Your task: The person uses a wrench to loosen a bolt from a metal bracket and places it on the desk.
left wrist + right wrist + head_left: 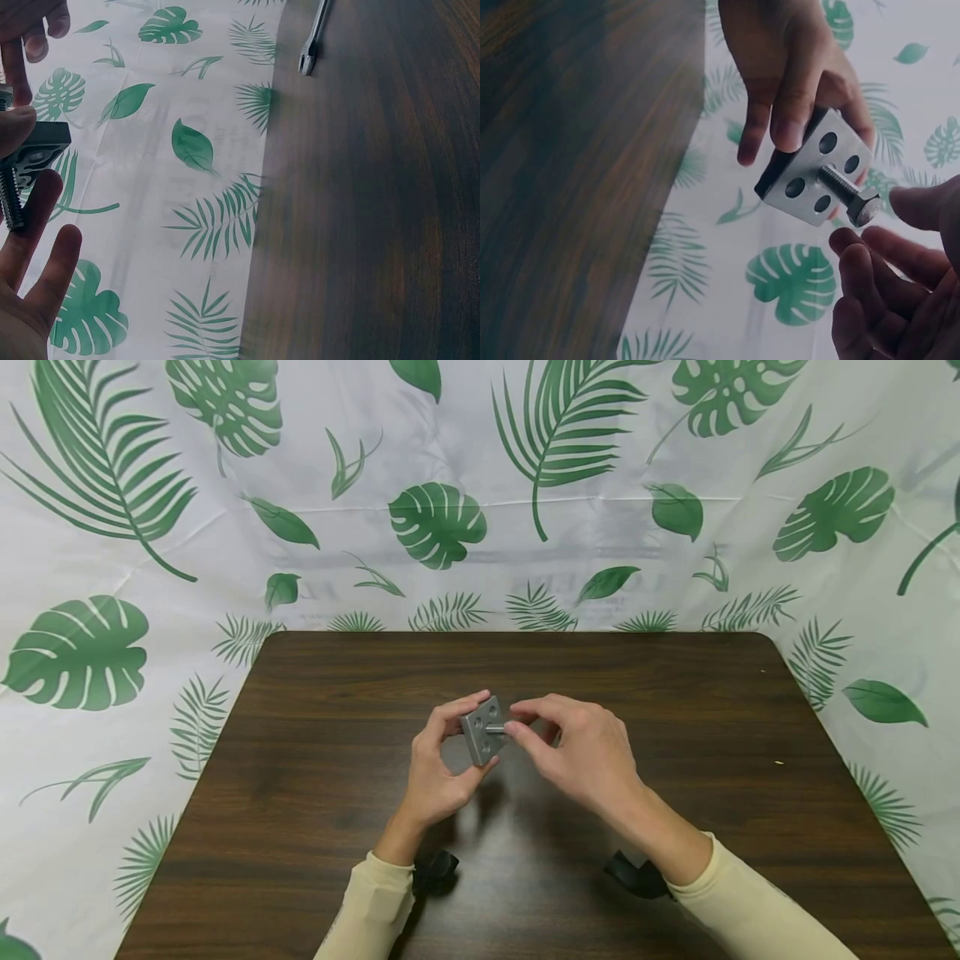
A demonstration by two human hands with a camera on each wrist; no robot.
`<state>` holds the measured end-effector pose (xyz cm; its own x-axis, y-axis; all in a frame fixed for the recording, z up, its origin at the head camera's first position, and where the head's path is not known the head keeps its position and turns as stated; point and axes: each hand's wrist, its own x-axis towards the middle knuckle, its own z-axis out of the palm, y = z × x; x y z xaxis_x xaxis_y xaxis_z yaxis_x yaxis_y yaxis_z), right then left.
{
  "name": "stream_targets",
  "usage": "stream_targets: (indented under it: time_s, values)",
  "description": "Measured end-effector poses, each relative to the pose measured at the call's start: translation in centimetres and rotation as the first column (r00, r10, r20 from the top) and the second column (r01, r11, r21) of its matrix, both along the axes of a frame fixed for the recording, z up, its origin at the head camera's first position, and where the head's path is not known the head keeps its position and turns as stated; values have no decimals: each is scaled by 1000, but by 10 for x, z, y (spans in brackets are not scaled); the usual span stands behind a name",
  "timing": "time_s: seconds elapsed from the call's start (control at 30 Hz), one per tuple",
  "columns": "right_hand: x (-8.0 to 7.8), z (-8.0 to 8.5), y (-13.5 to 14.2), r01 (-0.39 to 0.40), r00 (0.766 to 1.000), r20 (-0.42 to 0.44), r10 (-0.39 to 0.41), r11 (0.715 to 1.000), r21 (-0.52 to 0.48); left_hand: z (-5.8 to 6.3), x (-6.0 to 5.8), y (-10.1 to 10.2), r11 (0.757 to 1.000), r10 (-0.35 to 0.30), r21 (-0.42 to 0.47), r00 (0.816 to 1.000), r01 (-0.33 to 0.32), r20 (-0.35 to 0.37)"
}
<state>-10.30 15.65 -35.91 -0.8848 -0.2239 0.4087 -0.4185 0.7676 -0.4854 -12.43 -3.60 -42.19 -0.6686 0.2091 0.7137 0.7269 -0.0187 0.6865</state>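
Observation:
My left hand [442,777] holds a square grey metal block [477,745] by its edges, above the table. Round holes surround a hex bolt [841,186] that stands through the block's middle. The bolt's head points toward my right hand [588,752], while its threaded end [10,199] sticks out on the other side in the left wrist view. Around the bolt head, my right thumb [919,206] and fingers [855,251] are spread, with a small gap showing between thumb and head in the right wrist view.
A dark wood table [315,718] lies beneath both hands. On it, in the left wrist view, is a metal tool with a forked end [307,60]. A small pale scrap [778,762] sits at the right. A leaf-print curtain [337,552] hangs around the table.

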Motion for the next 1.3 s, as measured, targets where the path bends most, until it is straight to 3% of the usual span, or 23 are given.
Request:
stream_targets:
  time_s: [0.27, 0.4, 0.73, 0.93, 1.13, 1.3]
  values:
    - [-2, 1, -3, 74, 994, 78, -75, 997, 20, -1, 0, -1, 1000, 2, 3, 1000, -2, -6]
    - [-2, 0, -4, 45, 995, 84, -46, 999, 11, -1, 0, -1, 1000, -1, 0, 1000, 1, -2]
    - [-1, -2, -1, -68, 998, -8, 68, 998, 8, 0, 0, 0, 1000, -10, 5, 1000, 10, -1]
    - [-1, -3, -1, -95, 995, -35, 95, 995, 1, 0, 0, -1, 1000, -5, 4, 1000, 5, -2]
    - [0, -1, -1, -69, 997, -16, 69, 998, 5, 1, 0, -1, 1000, 1, 2, 1000, -1, -1]
    - [0, 0, -1, 8, 1000, 0, -8, 1000, -4, 1, 1, -1, 1000, 7, -4, 1000, -7, 3]
